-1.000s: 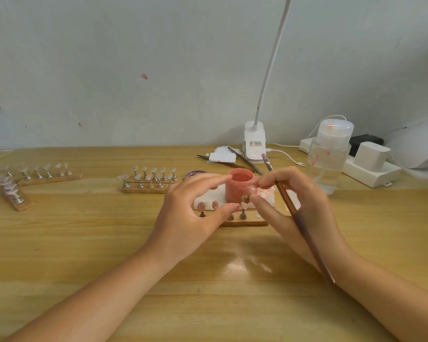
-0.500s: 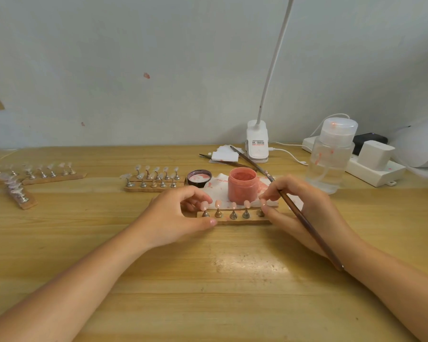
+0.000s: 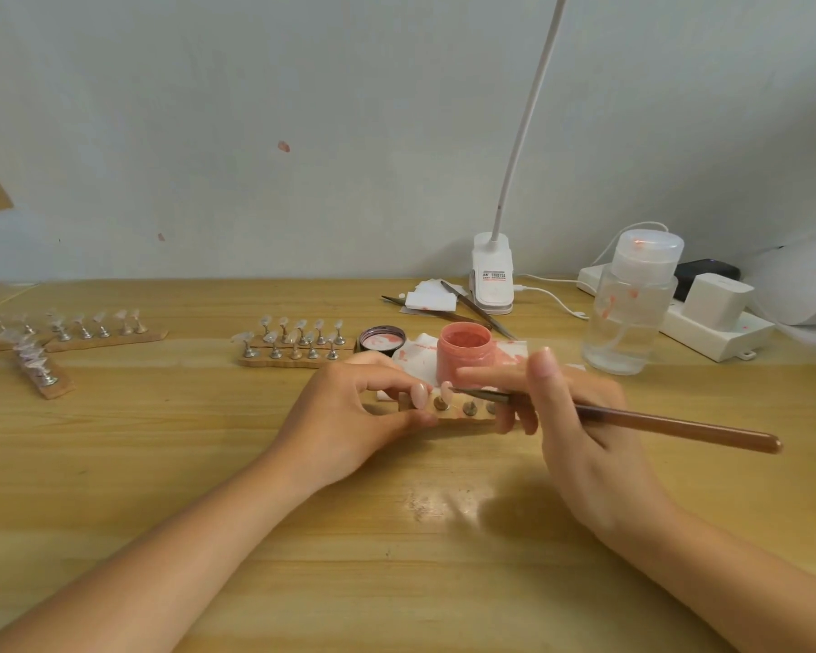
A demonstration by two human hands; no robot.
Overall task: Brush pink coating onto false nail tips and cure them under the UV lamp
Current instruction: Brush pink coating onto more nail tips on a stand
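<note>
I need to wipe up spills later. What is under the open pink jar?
The pink jar stands on a white paper smeared with pink. The jar covers the paper's middle, and the right hand hides its near edge.

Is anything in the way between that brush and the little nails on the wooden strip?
Nothing visible. The right hand holds the brush, whose tip lies by a pink nail tip. The left hand grips the strip's left end.

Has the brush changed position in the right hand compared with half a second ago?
Yes. The brush has swung round: its handle end now points right, roughly level, and its tip reaches left in front of the pink jar, held by the right hand.
</note>
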